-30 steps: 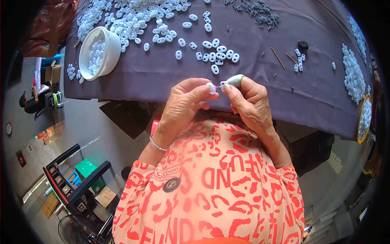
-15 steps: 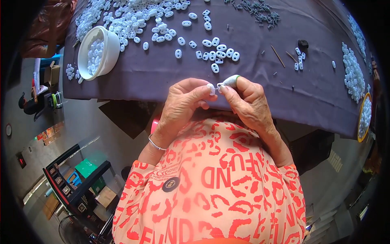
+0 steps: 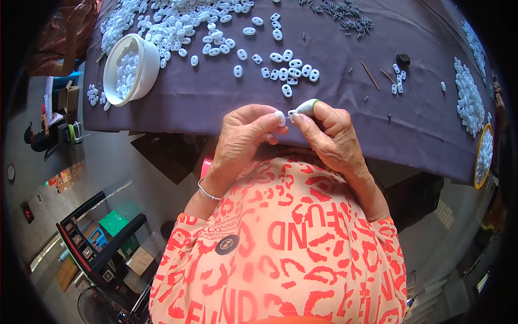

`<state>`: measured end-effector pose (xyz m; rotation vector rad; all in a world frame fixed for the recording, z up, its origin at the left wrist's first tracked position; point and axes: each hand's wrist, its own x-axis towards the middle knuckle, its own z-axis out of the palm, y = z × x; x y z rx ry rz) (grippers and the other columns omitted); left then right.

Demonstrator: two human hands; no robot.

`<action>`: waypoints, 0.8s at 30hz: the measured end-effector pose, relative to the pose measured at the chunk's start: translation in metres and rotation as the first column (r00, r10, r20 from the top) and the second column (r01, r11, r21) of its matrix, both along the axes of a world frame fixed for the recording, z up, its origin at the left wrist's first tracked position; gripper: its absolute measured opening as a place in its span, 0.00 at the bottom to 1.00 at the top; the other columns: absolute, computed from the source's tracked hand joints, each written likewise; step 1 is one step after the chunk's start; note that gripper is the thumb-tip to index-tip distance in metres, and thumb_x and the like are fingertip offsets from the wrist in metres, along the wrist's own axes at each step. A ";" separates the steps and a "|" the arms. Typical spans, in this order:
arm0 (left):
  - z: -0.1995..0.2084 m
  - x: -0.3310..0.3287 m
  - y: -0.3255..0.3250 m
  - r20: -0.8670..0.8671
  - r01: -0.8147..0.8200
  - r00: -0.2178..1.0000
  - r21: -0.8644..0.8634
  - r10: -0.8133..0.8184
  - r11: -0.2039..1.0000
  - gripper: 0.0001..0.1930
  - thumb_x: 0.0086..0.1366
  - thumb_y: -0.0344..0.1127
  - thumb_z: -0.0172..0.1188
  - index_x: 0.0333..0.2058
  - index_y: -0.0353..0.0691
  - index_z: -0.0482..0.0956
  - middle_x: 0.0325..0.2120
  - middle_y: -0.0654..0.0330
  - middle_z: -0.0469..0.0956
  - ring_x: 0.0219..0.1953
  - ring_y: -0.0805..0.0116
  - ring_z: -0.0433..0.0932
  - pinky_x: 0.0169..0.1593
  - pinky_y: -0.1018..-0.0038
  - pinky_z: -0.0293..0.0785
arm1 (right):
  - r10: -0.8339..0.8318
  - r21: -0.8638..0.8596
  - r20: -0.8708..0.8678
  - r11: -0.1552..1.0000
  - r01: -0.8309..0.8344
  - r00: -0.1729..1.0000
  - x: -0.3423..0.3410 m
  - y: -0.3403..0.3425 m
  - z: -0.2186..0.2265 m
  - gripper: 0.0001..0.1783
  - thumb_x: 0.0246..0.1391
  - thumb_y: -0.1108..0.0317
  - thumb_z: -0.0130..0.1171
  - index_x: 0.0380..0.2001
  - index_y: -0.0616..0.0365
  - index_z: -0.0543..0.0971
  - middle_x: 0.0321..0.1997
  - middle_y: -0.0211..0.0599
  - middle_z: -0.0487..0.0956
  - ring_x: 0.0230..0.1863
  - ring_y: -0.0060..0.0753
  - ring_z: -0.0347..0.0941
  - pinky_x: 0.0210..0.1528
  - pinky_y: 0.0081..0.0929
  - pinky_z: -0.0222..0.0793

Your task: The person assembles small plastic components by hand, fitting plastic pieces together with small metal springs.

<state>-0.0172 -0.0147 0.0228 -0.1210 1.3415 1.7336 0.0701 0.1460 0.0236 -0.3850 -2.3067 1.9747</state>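
Observation:
Just over the table's near edge, my left hand pinches a small white oval plastic piece between thumb and fingertips. Facing it, my right hand grips another small white plastic piece that has a hole in it. A short thin link seems to span the narrow gap between the two pieces. White wrapping with a green edge covers my right forefinger. Beyond my hands lies a loose cluster of white two-holed oval pieces on the dark cloth.
A white tub holding small white parts stands at the left, beside a wide heap of two-holed pieces. Small dark pins lie at the back. Right of centre are thin brown sticks and a dark lump. A yellow-rimmed container stands far right.
Both hands keep the same grip in nearly the same place. The table and its contents shift very slightly in the picture.

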 end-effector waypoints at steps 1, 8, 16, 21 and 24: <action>0.000 0.000 0.000 -0.014 0.006 1.000 -0.005 -0.006 1.000 0.08 0.57 0.31 0.60 0.34 0.34 0.77 0.28 0.58 0.78 0.30 0.71 0.79 0.30 0.82 0.72 | 0.011 0.004 0.011 1.000 -0.011 1.000 0.000 0.000 0.000 0.07 0.53 0.72 0.54 0.28 0.66 0.74 0.18 0.24 0.70 0.21 0.11 0.59 0.22 0.15 0.56; -0.001 0.001 0.000 -0.017 0.003 1.000 -0.002 -0.003 1.000 0.08 0.57 0.31 0.60 0.33 0.34 0.77 0.28 0.58 0.78 0.30 0.71 0.78 0.30 0.82 0.72 | 0.054 0.041 -0.013 0.998 -0.053 0.998 -0.002 0.000 -0.003 0.06 0.53 0.72 0.54 0.28 0.66 0.75 0.18 0.29 0.72 0.22 0.13 0.62 0.23 0.17 0.58; 0.001 0.002 0.003 -0.017 -0.008 1.000 0.029 0.008 1.000 0.07 0.57 0.30 0.59 0.33 0.34 0.77 0.28 0.59 0.79 0.30 0.72 0.78 0.30 0.82 0.72 | 0.044 -0.024 0.010 0.999 -0.044 0.999 -0.004 0.000 -0.004 0.07 0.54 0.71 0.53 0.28 0.65 0.75 0.18 0.28 0.72 0.21 0.12 0.61 0.22 0.17 0.58; 0.000 0.003 0.004 -0.022 -0.022 1.000 0.028 0.022 0.999 0.06 0.57 0.30 0.59 0.33 0.34 0.77 0.28 0.59 0.78 0.30 0.73 0.78 0.30 0.82 0.72 | 0.046 -0.030 0.022 0.999 -0.046 0.999 -0.005 -0.001 -0.003 0.07 0.55 0.70 0.53 0.28 0.65 0.75 0.17 0.25 0.70 0.18 0.10 0.60 0.19 0.15 0.56; -0.001 0.003 0.003 -0.015 -0.029 0.999 0.030 0.030 0.999 0.06 0.57 0.30 0.59 0.32 0.34 0.77 0.28 0.59 0.78 0.30 0.73 0.78 0.30 0.82 0.72 | 0.041 -0.095 0.061 0.995 -0.035 0.997 -0.005 -0.003 -0.004 0.08 0.55 0.69 0.52 0.29 0.64 0.75 0.16 0.23 0.68 0.16 0.10 0.59 0.17 0.14 0.54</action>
